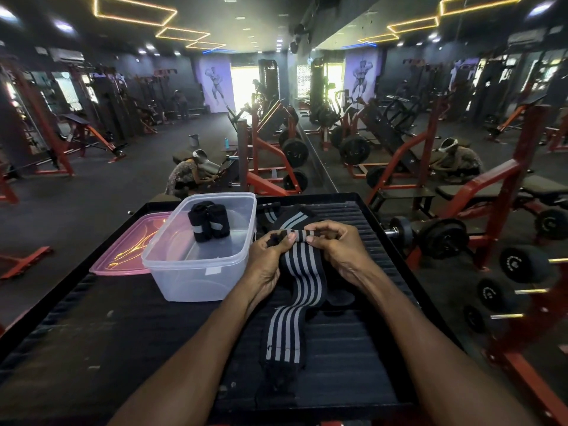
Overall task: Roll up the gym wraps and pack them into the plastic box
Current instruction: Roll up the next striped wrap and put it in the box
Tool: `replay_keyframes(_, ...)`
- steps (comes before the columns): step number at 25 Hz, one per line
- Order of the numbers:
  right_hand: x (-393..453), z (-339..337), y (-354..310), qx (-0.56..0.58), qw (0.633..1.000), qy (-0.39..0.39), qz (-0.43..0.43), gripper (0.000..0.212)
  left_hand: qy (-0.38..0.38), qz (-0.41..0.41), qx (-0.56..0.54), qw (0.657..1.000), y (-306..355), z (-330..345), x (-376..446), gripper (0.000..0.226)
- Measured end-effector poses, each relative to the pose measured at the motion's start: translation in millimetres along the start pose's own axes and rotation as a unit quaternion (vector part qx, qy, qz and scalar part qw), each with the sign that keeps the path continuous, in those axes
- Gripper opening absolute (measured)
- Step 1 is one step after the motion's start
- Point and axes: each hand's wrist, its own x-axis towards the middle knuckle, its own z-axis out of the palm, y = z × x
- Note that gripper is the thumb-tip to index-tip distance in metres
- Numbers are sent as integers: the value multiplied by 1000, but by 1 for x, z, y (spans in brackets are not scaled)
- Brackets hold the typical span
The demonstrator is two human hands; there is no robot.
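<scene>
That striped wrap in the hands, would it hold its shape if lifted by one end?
Probably not. The striped wrap bends in loose waves down the black tray, so it likely droops. Both the left hand and the right hand pinch its end, suggesting rolling needs tension.

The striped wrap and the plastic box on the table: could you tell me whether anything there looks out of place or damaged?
Nothing stands out. Both hands, left and right, pinch the far end of the striped wrap, which trails flat toward the camera. Two rolled wraps stand in the plastic box, and its pink lid lies beside it.
</scene>
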Motion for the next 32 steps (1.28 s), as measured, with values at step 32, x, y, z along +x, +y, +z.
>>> replay_keyframes(32, 2, 3, 8, 32, 999, -28, 7, 15, 9, -10, 30, 999, 2, -4, 0, 15)
